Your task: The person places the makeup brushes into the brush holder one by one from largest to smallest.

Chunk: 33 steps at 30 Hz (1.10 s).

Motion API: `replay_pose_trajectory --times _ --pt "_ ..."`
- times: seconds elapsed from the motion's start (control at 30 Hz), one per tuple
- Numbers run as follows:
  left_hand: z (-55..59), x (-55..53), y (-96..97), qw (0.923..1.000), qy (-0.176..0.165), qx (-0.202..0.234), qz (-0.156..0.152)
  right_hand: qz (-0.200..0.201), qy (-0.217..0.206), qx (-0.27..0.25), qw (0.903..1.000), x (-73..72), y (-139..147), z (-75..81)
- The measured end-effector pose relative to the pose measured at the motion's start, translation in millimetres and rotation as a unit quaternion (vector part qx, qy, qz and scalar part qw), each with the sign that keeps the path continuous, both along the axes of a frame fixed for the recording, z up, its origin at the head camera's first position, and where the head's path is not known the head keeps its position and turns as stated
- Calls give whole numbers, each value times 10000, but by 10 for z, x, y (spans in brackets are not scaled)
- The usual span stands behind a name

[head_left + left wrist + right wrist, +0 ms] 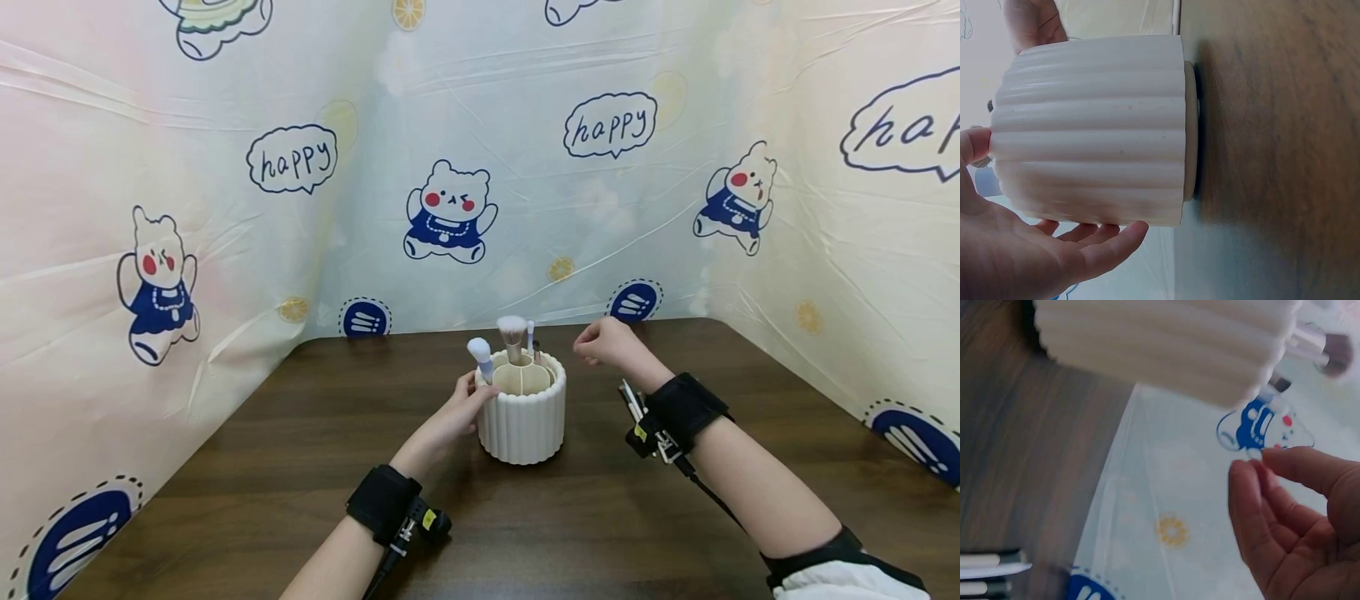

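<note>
On the table stands a cream fluted makeup brush holder [522, 429] with inner compartments. In it are a pale brush with a lavender handle [480, 354], a fluffy brush [513, 331], a slim lavender-topped tool [530, 333] and a small dark brush [537, 353]. My left hand [459, 408] grips the holder's left side. In the left wrist view its thumb [974, 145] lies at the rim, with the fingers along the ribbed wall. Raised right of the holder, my right hand [609, 342] has loosely curled fingers, thumb close to the fingertips [1239, 472], nothing visible between them.
Slim white and dark stick-like items [988, 575] lie on the table near my right wrist. The dark wood table [322, 417] ends at a printed curtain [517, 208] behind and at both sides. Black wrist straps [686, 408] carry small cameras and cables.
</note>
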<state>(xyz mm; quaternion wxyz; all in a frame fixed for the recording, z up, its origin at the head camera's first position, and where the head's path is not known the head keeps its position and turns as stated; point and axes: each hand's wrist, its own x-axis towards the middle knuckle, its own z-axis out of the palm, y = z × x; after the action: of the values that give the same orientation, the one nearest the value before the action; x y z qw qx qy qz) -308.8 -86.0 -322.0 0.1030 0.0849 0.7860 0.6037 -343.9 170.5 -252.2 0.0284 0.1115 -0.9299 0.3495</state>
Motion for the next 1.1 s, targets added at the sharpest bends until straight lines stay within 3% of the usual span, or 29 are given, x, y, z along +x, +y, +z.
replay_pose_trajectory --times 0.43,0.7,1.1 --pt "-6 2 4 10000 54 -10 -20 -592 -130 209 9979 -108 535 -164" --pt "-5 -1 2 10000 59 -29 -36 -880 -235 386 9951 -153 627 -299" --pt "1 4 -1 9999 91 -23 -59 -974 -538 476 9927 -250 642 -559"
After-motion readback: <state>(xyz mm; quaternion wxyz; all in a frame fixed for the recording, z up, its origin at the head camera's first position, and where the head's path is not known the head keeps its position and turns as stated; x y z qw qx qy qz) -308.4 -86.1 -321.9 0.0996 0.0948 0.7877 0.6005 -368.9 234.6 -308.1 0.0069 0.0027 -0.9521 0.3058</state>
